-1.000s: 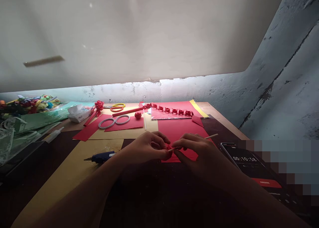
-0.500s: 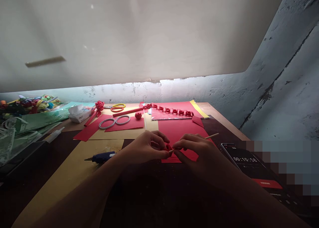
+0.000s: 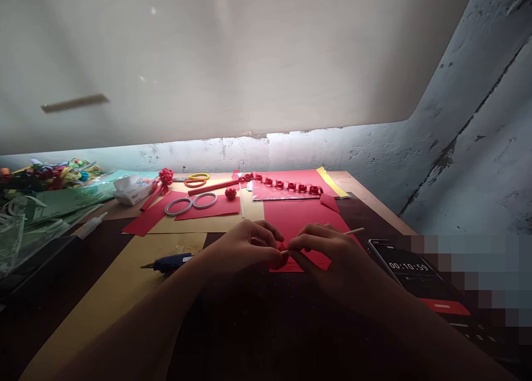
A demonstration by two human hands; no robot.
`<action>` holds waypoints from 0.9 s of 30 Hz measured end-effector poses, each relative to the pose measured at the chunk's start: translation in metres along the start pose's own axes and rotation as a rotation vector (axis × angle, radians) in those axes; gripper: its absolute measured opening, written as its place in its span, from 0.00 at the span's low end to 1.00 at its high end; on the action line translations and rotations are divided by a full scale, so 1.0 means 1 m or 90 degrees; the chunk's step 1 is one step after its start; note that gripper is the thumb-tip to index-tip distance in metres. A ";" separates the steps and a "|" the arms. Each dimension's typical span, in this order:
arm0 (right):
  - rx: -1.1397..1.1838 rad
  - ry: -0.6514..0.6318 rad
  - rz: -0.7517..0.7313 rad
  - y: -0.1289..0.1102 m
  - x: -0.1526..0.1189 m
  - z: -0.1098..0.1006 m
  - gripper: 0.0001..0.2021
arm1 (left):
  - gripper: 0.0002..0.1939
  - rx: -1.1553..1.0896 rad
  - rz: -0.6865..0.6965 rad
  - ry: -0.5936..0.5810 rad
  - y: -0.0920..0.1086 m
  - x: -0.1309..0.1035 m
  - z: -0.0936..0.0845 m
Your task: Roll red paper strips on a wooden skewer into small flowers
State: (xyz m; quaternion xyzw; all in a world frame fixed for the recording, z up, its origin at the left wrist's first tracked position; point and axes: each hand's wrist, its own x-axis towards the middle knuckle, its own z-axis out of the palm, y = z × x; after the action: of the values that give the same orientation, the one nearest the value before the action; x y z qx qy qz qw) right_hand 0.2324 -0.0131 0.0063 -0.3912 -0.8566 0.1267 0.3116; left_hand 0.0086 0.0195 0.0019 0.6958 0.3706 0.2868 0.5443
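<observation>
Fingers of my left hand [image 3: 249,245] are closed on a small curled piece of red paper [image 3: 282,257], near the middle of the view. My right hand [image 3: 324,248] pinches a thin wooden stick [image 3: 353,232], whose tip touches the red piece. The stick's other end sticks out to the right behind that hand. Beneath and beyond both hands lies a large red paper sheet [image 3: 286,217] with thin cut lines along its near edge. A dark blue glue gun [image 3: 170,263] rests on yellow paper [image 3: 120,278] to the left of my left hand.
A phone [image 3: 419,275] showing a timer lies at right. Behind are red paper roses [image 3: 291,186], scissors [image 3: 197,179], two tape rings [image 3: 192,203], a red pompom flower [image 3: 165,176] and tissues [image 3: 133,189]. Colourful scraps [image 3: 62,173] lie far left; a pale panel [image 3: 233,59] hangs above.
The red piece at my fingertips has turned and now hangs slightly lower. Both hands keep nearly the same place. The stick's far end has dipped slightly.
</observation>
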 end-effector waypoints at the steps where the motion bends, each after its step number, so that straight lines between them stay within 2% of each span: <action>1: 0.008 -0.003 0.001 -0.001 0.000 -0.001 0.08 | 0.08 -0.003 -0.004 -0.002 0.000 0.000 0.000; 8: 0.045 -0.019 0.014 -0.004 0.001 -0.003 0.08 | 0.08 -0.068 -0.009 -0.009 -0.002 0.002 0.000; 27: 0.007 -0.002 -0.022 0.002 -0.001 0.001 0.09 | 0.10 -0.037 -0.029 -0.027 0.002 0.000 -0.003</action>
State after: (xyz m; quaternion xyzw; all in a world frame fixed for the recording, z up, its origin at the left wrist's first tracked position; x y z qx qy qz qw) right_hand 0.2330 -0.0123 0.0045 -0.3742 -0.8633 0.1264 0.3143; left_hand 0.0069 0.0212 0.0043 0.6772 0.3661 0.2701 0.5783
